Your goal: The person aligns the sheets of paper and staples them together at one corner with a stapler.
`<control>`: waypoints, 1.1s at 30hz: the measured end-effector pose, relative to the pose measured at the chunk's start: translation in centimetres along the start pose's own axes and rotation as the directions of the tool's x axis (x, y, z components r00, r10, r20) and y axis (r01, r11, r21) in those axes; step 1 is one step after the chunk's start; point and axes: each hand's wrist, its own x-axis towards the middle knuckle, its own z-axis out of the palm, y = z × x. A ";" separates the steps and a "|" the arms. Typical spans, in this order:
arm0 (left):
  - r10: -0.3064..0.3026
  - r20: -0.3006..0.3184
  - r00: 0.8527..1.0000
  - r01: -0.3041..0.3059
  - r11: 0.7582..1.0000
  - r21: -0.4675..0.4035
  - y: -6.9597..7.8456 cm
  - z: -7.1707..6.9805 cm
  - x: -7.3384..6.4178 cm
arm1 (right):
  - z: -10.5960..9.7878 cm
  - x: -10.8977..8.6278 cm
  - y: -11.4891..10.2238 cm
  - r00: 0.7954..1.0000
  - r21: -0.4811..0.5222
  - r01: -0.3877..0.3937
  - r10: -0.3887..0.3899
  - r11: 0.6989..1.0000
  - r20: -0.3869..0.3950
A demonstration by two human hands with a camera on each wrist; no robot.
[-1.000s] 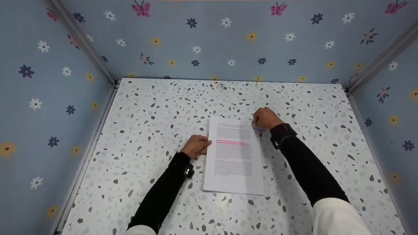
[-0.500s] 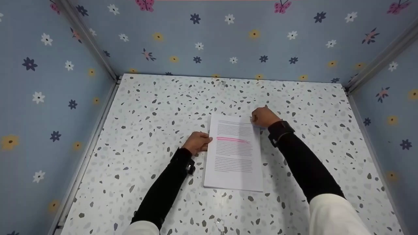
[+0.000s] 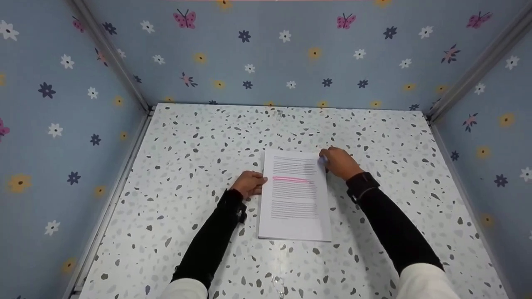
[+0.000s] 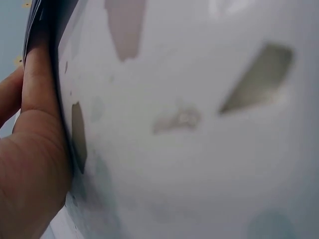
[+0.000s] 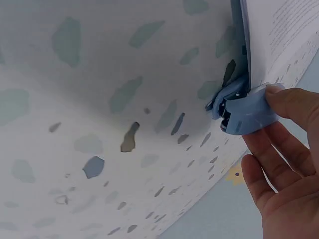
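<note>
Blue clip [image 5: 244,112] at paper stack's [image 3: 296,199] corner, pinched by right fingers [image 5: 289,102]; left fingers [image 3: 254,182] relaxed against stack's edge

The right hand [image 3: 338,162] has shifted slightly along the paper stack's [image 3: 296,195] top right corner, pinching a blue clip [image 5: 245,111].

A stack of white paper [image 3: 296,199] lies flat at the centre of the speckled tabletop, long side running from 6 to 12 o'clock. Its top sheet carries printed lines of text, with one line near the top marked in pink highlighter. At the stack's 1 o'clock corner sits a small light-blue plastic clip [image 5: 244,110], touching the page edge.
</note>
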 end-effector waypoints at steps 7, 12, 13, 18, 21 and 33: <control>-0.017 -0.018 1.000 0.017 0.999 0.030 -0.8 -0.2 -0.2 | -0.7 -3.8 3.4 0.992 0.058 -0.005 0.012 0.998 -0.126; -0.010 -0.024 1.000 0.011 0.999 0.038 -0.3 -0.4 -0.7 | -2.2 -7.6 6.6 0.974 0.070 0.007 0.009 0.998 -0.228; -0.005 -0.018 1.000 0.006 1.000 0.031 -0.2 -0.5 -0.9 | -2.4 -8.3 7.1 0.971 0.067 0.004 0.012 0.998 -0.239; 0.001 0.004 1.000 -0.001 1.000 0.019 0.5 -0.5 -1.5 | -1.8 -11.1 8.7 0.972 0.064 -0.046 0.060 0.997 -0.226; -0.008 0.001 1.000 0.008 1.000 0.027 0.6 -0.5 -1.4 | -1.0 -12.2 9.0 0.977 0.082 -0.084 0.098 0.993 -0.187; -0.002 -0.012 1.000 0.003 0.999 0.035 0.1 0.1 -0.1 | -0.6 -13.2 7.9 0.941 0.064 -0.122 0.136 0.990 -0.310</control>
